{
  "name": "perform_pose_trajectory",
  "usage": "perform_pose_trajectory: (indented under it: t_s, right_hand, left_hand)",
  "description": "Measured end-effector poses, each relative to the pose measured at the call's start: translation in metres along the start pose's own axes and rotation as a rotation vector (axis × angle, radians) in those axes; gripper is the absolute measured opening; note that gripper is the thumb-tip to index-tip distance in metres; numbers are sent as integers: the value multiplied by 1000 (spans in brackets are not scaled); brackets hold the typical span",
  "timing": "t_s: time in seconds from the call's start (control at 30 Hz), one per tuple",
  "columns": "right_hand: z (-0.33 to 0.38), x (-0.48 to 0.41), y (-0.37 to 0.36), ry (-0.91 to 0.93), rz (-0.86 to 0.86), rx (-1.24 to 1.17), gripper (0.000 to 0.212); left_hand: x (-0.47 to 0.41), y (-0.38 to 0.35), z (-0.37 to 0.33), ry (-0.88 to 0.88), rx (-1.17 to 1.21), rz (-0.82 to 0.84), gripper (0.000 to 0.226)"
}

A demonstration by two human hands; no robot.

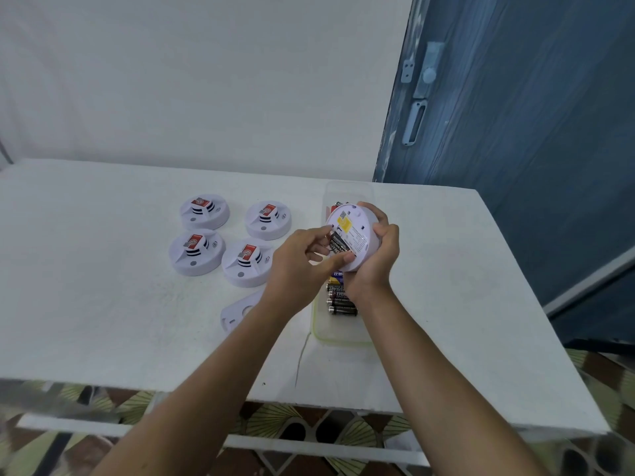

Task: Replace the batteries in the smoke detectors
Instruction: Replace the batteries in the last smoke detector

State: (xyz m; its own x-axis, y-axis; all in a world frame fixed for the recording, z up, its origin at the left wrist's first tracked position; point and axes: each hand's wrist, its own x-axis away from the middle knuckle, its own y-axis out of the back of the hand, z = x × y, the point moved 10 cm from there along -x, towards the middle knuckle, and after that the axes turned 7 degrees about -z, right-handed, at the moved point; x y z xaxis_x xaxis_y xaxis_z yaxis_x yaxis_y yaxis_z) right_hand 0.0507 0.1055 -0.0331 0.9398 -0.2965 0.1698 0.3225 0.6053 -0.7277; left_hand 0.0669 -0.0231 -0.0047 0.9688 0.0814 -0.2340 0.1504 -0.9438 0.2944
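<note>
Head view: white round detector (355,235) underside up, black batteries (338,244) seated.

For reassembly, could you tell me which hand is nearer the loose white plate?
Left: the left hand hovers just beyond the white plate; the right hand cups the smoke detector farther right.

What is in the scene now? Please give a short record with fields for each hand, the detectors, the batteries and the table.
left hand: pinches a battery in the open back of the held detector
right hand: grips the held detector, back facing the camera
other detectors: four, face up on the table, left of the hands
spare batteries: in a clear tray under the hands
cover plate: flat on the table by the left forearm
</note>
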Motion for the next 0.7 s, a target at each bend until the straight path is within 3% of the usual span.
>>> perform_pose_trajectory:
  t_s: [0.17,0.3,0.43,0.6,0.7]
  right_hand:
    - [11,-4,11,49,-65,-24,43]
    - [22,-9,21,84,-103,-17,46]
    - [37,-16,41,125,-151,-22,50]
    - [50,-19,60,152,-183,-46,50]
    - [52,-17,62,148,-176,-71,49]
  left_hand:
    - [-1,3,4,44,9,-31,30]
    - [0,-5,6,97,158,58,23]
    - [7,-17,10,90,69,219,15]
    - [32,-35,8,-146,-277,479,14]
    - [44,-43,6,-291,-421,554,16]
